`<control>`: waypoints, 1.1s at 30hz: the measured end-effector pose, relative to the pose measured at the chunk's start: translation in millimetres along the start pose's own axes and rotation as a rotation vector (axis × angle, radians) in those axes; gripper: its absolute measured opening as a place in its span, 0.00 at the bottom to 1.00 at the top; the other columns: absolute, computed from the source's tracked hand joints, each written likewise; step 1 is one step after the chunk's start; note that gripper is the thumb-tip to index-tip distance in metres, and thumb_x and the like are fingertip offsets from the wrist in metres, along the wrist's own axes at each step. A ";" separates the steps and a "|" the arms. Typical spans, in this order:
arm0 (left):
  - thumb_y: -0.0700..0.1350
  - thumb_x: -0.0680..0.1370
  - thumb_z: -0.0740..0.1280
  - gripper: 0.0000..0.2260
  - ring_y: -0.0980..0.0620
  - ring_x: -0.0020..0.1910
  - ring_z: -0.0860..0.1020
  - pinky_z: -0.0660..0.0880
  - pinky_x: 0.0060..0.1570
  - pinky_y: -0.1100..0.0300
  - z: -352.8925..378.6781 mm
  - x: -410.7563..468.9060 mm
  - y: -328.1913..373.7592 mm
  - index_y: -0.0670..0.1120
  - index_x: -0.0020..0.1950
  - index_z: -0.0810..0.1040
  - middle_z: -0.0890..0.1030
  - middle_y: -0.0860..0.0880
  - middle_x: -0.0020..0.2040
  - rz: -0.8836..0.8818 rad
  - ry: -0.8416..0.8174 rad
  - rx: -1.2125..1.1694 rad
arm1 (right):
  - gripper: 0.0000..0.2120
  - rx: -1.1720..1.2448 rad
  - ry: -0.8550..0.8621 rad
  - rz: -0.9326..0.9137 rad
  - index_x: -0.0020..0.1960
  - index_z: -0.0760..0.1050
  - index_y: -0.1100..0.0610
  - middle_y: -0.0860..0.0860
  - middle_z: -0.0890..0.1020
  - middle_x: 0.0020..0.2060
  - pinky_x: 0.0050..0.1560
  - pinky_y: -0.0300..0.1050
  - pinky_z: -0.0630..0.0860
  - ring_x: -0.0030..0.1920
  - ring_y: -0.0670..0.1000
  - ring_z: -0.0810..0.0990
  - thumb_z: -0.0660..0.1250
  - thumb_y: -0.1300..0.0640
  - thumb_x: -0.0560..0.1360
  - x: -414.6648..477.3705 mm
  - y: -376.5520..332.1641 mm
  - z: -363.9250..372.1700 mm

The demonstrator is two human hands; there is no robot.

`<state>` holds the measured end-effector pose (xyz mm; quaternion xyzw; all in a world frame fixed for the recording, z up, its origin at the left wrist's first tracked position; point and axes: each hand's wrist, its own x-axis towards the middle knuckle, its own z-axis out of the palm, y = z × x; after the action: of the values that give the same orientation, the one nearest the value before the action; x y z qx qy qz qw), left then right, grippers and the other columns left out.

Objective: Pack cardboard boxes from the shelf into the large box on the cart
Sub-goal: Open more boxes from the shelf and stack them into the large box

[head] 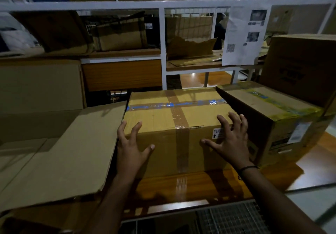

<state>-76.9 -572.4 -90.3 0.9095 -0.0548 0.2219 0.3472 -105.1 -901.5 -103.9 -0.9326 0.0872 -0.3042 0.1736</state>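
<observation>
A taped cardboard box (163, 117) with brown and blue tape stands on the wooden shelf (200, 184) in front of me. My left hand (131, 144) is at the box's left front corner, fingers spread over the top edge. My right hand (231, 141) is at the right front corner, fingers spread on the top and thumb on the front face. Neither hand curls round the box. The large box (54, 151) lies at the left with its flap open toward me.
A second box with yellow tape (272, 121) stands touching the right side of the taped box. A bigger box (301, 66) stands behind it. Other boxes fill the shelves behind. A paper sheet (243, 37) hangs on the white frame. A wire grid (227, 219) lies below.
</observation>
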 end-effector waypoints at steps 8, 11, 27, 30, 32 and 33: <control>0.49 0.69 0.82 0.40 0.40 0.77 0.62 0.77 0.60 0.46 1.9 -1.8 12.8 0.57 0.77 0.67 0.47 0.52 0.82 -0.093 0.037 -0.063 | 0.49 0.013 0.012 -0.017 0.74 0.70 0.47 0.54 0.60 0.78 0.66 0.73 0.69 0.79 0.64 0.52 0.64 0.20 0.60 4.3 1.4 -3.7; 0.51 0.70 0.81 0.40 0.39 0.75 0.65 0.78 0.59 0.44 -0.2 -6.3 24.0 0.59 0.78 0.66 0.45 0.54 0.82 -0.109 0.036 -0.043 | 0.49 0.046 0.031 -0.043 0.72 0.72 0.47 0.54 0.59 0.79 0.67 0.73 0.69 0.79 0.64 0.52 0.66 0.21 0.59 9.6 6.4 -12.6; 0.66 0.73 0.72 0.39 0.38 0.78 0.60 0.72 0.66 0.35 -36.1 61.9 74.7 0.58 0.80 0.62 0.48 0.48 0.82 -0.038 0.167 0.049 | 0.30 0.039 0.209 -0.030 0.51 0.68 0.48 0.53 0.67 0.60 0.60 0.57 0.71 0.66 0.59 0.64 0.66 0.23 0.68 96.6 -30.8 -66.2; 0.69 0.74 0.67 0.38 0.36 0.77 0.62 0.72 0.66 0.34 -26.6 48.4 65.0 0.64 0.81 0.57 0.48 0.49 0.82 -0.034 0.153 0.055 | 0.27 0.092 0.171 -0.062 0.55 0.69 0.46 0.51 0.66 0.65 0.62 0.65 0.72 0.71 0.58 0.60 0.68 0.27 0.70 92.0 -29.2 -63.4; 0.72 0.75 0.64 0.38 0.35 0.76 0.63 0.72 0.66 0.34 -23.4 38.6 57.8 0.68 0.81 0.51 0.50 0.48 0.82 -0.080 0.114 0.058 | 0.30 0.100 0.115 -0.077 0.62 0.70 0.44 0.49 0.64 0.71 0.63 0.70 0.71 0.75 0.58 0.57 0.68 0.26 0.69 86.2 -23.7 -64.8; 0.73 0.74 0.62 0.39 0.34 0.75 0.64 0.72 0.65 0.35 -22.9 34.6 54.1 0.69 0.81 0.47 0.52 0.46 0.82 -0.119 0.083 0.058 | 0.34 0.074 0.061 -0.080 0.68 0.68 0.41 0.47 0.62 0.75 0.63 0.72 0.70 0.78 0.58 0.54 0.66 0.25 0.69 82.8 -19.8 -65.8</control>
<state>-68.0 -596.2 -27.1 0.9109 0.0202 0.2400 0.3350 -77.0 -923.2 -2.3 -0.9186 0.0437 -0.3424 0.1926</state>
